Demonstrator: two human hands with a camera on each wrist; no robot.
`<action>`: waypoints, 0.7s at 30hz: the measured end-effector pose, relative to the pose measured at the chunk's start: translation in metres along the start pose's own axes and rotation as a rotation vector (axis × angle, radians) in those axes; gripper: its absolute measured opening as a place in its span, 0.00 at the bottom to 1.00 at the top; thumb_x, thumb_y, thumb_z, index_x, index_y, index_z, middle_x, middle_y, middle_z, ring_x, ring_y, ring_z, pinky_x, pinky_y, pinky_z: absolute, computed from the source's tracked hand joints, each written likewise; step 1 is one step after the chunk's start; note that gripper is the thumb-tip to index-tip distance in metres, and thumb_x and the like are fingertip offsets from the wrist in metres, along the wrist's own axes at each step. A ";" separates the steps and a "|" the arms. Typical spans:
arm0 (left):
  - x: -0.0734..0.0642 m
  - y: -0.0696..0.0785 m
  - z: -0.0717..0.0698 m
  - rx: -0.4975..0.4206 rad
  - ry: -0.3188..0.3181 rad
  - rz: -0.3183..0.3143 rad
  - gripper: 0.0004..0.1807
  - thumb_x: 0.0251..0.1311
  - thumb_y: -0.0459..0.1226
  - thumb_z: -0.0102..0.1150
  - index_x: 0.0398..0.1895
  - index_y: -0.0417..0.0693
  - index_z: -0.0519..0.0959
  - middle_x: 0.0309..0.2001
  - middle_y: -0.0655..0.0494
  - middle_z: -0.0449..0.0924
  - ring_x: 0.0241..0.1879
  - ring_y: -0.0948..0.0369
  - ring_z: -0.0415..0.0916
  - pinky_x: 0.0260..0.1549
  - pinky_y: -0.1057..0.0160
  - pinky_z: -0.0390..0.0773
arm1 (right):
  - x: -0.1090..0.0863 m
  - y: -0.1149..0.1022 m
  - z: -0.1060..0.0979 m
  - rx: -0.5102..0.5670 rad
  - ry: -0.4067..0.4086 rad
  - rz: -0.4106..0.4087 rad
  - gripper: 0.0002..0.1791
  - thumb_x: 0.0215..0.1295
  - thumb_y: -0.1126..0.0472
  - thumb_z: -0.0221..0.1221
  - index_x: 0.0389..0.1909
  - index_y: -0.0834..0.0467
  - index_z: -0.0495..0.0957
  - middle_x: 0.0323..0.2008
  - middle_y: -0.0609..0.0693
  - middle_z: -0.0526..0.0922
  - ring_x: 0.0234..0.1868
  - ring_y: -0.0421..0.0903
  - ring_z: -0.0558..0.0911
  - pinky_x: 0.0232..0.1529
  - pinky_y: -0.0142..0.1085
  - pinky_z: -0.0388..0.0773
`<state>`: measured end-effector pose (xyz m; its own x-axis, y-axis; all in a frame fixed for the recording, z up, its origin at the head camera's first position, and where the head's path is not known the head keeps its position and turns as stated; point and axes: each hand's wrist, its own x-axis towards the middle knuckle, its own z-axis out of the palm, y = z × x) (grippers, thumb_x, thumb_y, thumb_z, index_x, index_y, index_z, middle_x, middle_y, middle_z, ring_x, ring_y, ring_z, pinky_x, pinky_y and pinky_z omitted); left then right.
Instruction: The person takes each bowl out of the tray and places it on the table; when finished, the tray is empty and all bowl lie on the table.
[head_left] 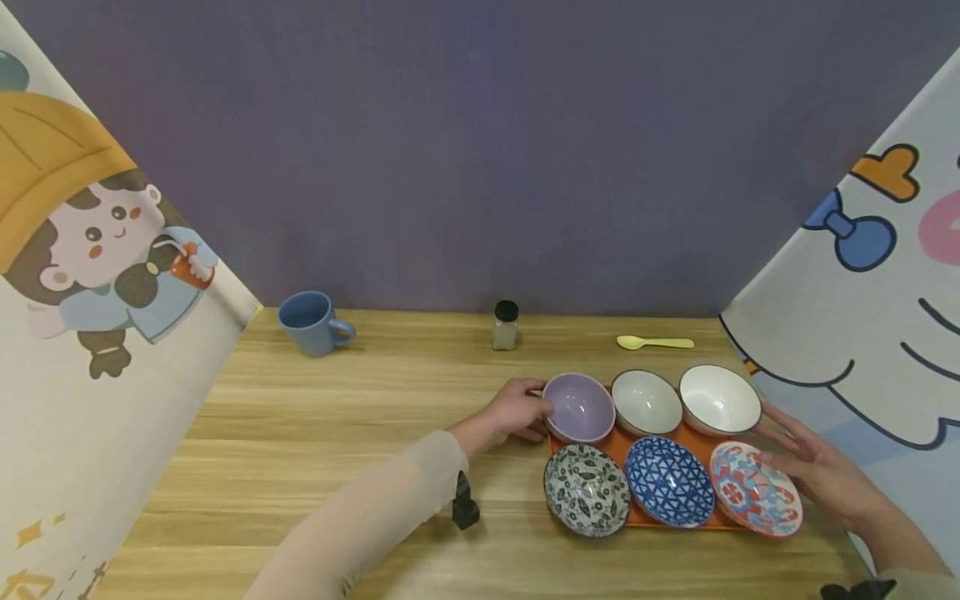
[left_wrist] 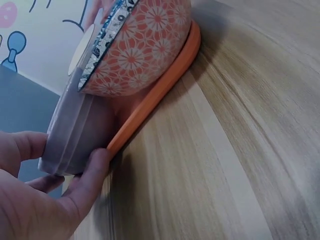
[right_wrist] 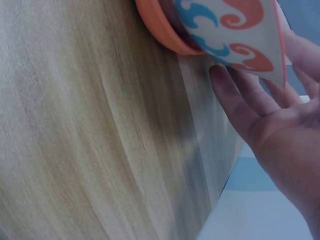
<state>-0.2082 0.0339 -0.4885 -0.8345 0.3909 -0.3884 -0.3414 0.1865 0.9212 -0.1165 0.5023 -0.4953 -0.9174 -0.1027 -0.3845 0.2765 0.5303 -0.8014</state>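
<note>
Left hand (head_left: pixel 519 410) in a grip on the purple bowl (head_left: pixel 578 408), right hand (head_left: pixel 823 468) loose at the red-patterned bowl (head_left: pixel 756 492)

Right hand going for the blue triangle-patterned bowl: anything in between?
Yes. The red-and-blue patterned bowl stands in the near row, directly between the right hand and the blue triangle-patterned bowl. A straight sideways reach would likely bump it; nothing visible hangs above the blue one.
</note>
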 end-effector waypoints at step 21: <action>-0.004 0.007 -0.005 -0.068 0.059 0.002 0.33 0.58 0.29 0.60 0.71 0.46 0.73 0.35 0.42 0.85 0.26 0.52 0.85 0.33 0.50 0.91 | 0.001 -0.007 0.002 -0.004 0.024 -0.003 0.45 0.78 0.47 0.55 0.83 0.35 0.36 0.80 0.57 0.56 0.50 0.16 0.72 0.53 0.43 0.86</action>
<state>-0.2096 0.0294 -0.4805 -0.8585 0.3375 -0.3861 -0.3663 0.1234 0.9223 -0.1192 0.4967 -0.4914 -0.9248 -0.0843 -0.3711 0.2728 0.5331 -0.8008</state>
